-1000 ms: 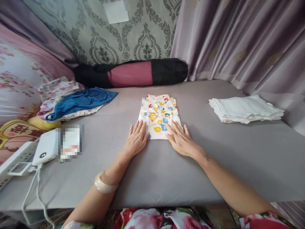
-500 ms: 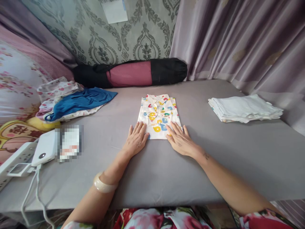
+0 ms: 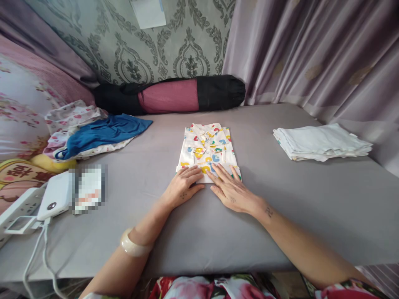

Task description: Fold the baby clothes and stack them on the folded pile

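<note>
A white shirt (image 3: 205,143) with a colourful print lies folded into a rectangle on the grey bed-like surface, its collar at the far end. My left hand (image 3: 183,186) lies flat on the near left part of the shirt, fingers stretched and close together. Over the near right part rests my right hand (image 3: 230,189), open with its fingers spread. Both hands press on the near folded edge, and they hide part of it.
To the right lies a stack of folded white clothes (image 3: 322,142). A heap with a blue garment (image 3: 106,133) is at the left. Behind is a black and pink roll bag (image 3: 168,96). A white power bank (image 3: 57,195) with cables sits by a power strip (image 3: 18,207).
Both hands have slid inward along the shirt's near edge and now lie closer together. The shirt itself stays in place, its near fold spread slightly wider.
</note>
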Demonstrator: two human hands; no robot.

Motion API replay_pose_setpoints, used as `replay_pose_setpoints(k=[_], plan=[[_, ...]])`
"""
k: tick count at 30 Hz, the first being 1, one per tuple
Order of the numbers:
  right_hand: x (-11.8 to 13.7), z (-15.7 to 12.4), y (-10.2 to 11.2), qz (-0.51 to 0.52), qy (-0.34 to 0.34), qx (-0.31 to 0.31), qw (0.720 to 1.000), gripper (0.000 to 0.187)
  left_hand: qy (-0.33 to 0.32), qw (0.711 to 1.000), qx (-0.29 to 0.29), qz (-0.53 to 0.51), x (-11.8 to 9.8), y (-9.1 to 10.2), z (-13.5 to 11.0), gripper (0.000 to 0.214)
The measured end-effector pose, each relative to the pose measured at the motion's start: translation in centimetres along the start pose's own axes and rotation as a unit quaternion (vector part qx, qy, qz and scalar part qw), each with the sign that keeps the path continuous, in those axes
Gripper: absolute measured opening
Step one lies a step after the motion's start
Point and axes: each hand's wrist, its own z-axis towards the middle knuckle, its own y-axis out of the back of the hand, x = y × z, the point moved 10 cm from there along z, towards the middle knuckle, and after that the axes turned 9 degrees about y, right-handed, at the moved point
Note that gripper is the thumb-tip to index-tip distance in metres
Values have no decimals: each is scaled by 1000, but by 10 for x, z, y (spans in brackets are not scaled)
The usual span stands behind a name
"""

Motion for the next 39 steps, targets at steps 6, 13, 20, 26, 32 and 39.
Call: replay_pose_setpoints(k=[6, 13, 20, 26, 32, 39], plan=[[4, 1, -1, 5, 10, 15, 1000, 53, -17, 1000, -12, -10, -2, -1, 0, 28], [4, 2, 1, 0, 11, 0, 1000, 52, -48, 998, -24, 24, -16, 5, 0, 26], [3, 3, 5, -1, 17, -20, 1000, 51, -65, 997, -34, 40, -22, 8, 1, 27], [-9, 4, 12, 11, 11, -83, 996, 47, -41, 998, -44, 32, -19, 9, 4, 28], [-30, -1, 23, -3, -8, -130, 992, 55, -28, 998, -35, 51, -8, 7, 3, 24], [-65, -7, 28, 11, -67, -117, 991, 64, 52, 995, -35, 78, 31, 14, -2, 42]])
